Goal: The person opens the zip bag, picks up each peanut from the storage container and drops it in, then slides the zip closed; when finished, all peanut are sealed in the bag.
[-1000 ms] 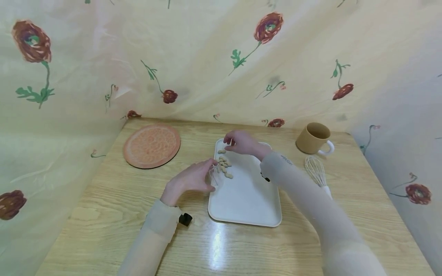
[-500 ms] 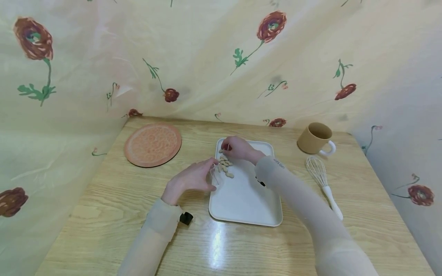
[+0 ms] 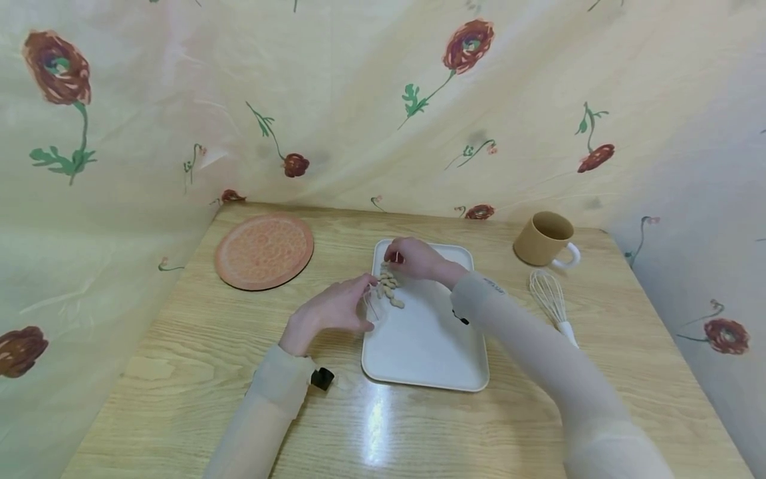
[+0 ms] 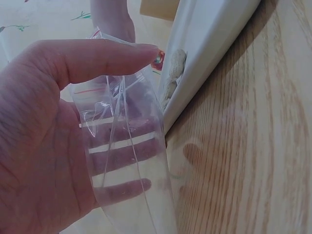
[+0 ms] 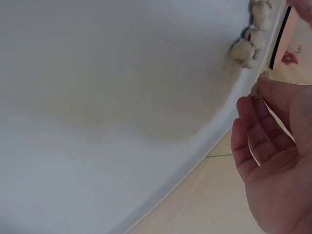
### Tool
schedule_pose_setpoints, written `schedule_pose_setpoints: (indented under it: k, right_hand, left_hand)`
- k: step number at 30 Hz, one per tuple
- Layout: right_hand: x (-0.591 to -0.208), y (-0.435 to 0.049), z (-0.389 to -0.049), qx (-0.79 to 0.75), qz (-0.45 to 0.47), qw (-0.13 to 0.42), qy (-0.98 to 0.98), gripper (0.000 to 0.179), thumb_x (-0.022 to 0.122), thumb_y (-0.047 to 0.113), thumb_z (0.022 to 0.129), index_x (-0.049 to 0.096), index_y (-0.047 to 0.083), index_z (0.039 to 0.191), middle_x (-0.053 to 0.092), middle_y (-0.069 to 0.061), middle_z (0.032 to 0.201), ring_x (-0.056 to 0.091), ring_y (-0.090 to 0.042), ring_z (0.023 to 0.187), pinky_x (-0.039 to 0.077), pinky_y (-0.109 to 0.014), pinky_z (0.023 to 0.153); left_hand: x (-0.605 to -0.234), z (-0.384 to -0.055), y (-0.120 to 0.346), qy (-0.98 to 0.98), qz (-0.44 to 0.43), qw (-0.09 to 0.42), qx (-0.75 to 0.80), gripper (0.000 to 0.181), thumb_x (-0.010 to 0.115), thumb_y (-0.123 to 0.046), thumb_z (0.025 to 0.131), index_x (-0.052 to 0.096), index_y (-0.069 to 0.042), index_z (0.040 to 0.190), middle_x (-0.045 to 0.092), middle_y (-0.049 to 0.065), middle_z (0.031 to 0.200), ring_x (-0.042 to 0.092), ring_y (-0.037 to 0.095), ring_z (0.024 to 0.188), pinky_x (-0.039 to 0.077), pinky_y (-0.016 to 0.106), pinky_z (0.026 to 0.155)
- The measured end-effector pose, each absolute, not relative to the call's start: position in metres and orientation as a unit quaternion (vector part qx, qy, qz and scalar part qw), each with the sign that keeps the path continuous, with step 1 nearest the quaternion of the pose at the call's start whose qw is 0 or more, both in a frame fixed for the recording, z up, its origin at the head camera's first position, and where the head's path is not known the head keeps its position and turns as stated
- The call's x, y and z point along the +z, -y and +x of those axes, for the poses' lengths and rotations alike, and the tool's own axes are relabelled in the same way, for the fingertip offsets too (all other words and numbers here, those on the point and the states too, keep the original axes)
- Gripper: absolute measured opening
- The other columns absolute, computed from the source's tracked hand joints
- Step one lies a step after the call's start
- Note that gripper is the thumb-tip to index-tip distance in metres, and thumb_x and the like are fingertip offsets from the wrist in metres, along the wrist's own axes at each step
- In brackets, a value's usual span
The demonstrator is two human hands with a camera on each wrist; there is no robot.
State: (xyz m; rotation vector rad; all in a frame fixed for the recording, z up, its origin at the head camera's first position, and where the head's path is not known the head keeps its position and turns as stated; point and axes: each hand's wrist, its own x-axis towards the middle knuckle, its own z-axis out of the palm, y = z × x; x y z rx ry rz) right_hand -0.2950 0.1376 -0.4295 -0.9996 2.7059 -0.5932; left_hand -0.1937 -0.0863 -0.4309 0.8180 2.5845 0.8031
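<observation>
My left hand [image 3: 335, 307] is at the left edge of a white rectangular tray [image 3: 427, 346], holding a clear plastic zip bag [image 4: 131, 165]. In the left wrist view, the thumb lies across the bag's mouth, and the other fingers show through the film from behind. Over the tray's far left corner, my right hand [image 3: 419, 258] pinches a single peanut [image 5: 255, 90] between thumb and index finger. Several unshelled peanuts [image 3: 389, 287] lie in a loose cluster along the tray's left side, between the two hands.
A round orange patterned mat [image 3: 264, 251] lies at the back left of the wooden table [image 3: 197, 346]. At the back right stands a tan mug [image 3: 541, 241] with a white handle. A whisk [image 3: 550, 296] lies in front of it, partly behind the right forearm.
The right hand has come down to a peanut at the tray's far left corner and taken it between the fingertips. The left hand has stayed in place with the bag.
</observation>
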Motion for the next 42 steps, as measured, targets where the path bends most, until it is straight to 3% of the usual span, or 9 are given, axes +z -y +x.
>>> schedule_pose_setpoints:
  k: [11, 18, 25, 32, 42]
  right_hand:
    - [-0.404, -0.135, -0.260, -0.245, -0.413, 0.068, -0.875, 0.011, 0.070, 0.001, 0.091, 0.073, 0.005, 0.101, 0.066, -0.004, 0.096, 0.060, -0.013, 0.079, 0.052, -0.029, 0.069]
    - [-0.395, -0.134, -0.241, -0.238, -0.431, 0.032, -0.870, 0.009, 0.069, 0.003, 0.092, 0.073, 0.008, 0.099, 0.064, 0.002, 0.094, 0.059, -0.009, 0.077, 0.050, -0.026, 0.068]
    - [-0.399, -0.135, -0.226, -0.259, -0.454, 0.046, -0.852, 0.012, 0.070, 0.000, 0.090, 0.073, 0.003, 0.102, 0.064, -0.001, 0.097, 0.057, -0.010, 0.076, 0.051, -0.027, 0.066]
    - [-0.410, -0.130, -0.216, -0.260, -0.487, 0.054, -0.832, 0.010, 0.070, 0.000, 0.091, 0.073, 0.006, 0.099, 0.062, 0.002, 0.098, 0.054, -0.007, 0.075, 0.048, -0.024, 0.064]
    - [-0.411, -0.123, -0.205, -0.258, -0.500, 0.060, -0.824, 0.010, 0.070, 0.000, 0.091, 0.073, 0.006, 0.099, 0.067, 0.000, 0.101, 0.059, -0.012, 0.085, 0.054, -0.036, 0.076]
  left_hand:
    - [-0.432, -0.196, 0.089, -0.902, 0.290, 0.156, 0.280, 0.078, 0.083, -0.027, 0.078, 0.043, -0.010, 0.143, 0.059, 0.007, 0.132, 0.056, 0.022, 0.120, 0.043, 0.044, 0.101]
    - [-0.431, -0.197, 0.092, -0.904, 0.289, 0.156, 0.275, 0.073, 0.083, -0.027, 0.078, 0.045, -0.010, 0.138, 0.060, 0.007, 0.128, 0.058, 0.022, 0.114, 0.046, 0.039, 0.095]
    - [-0.432, -0.197, 0.093, -0.903, 0.287, 0.157, 0.280, 0.075, 0.083, -0.027, 0.078, 0.043, -0.012, 0.139, 0.060, 0.007, 0.126, 0.059, 0.021, 0.109, 0.048, 0.037, 0.092]
    - [-0.431, -0.197, 0.092, -0.899, 0.294, 0.148, 0.288, 0.075, 0.085, -0.026, 0.077, 0.043, -0.012, 0.137, 0.060, 0.006, 0.122, 0.059, 0.020, 0.104, 0.048, 0.037, 0.088]
    - [-0.429, -0.196, 0.091, -0.898, 0.292, 0.146, 0.295, 0.072, 0.084, -0.026, 0.079, 0.042, -0.015, 0.137, 0.060, 0.002, 0.121, 0.059, 0.017, 0.099, 0.049, 0.035, 0.086]
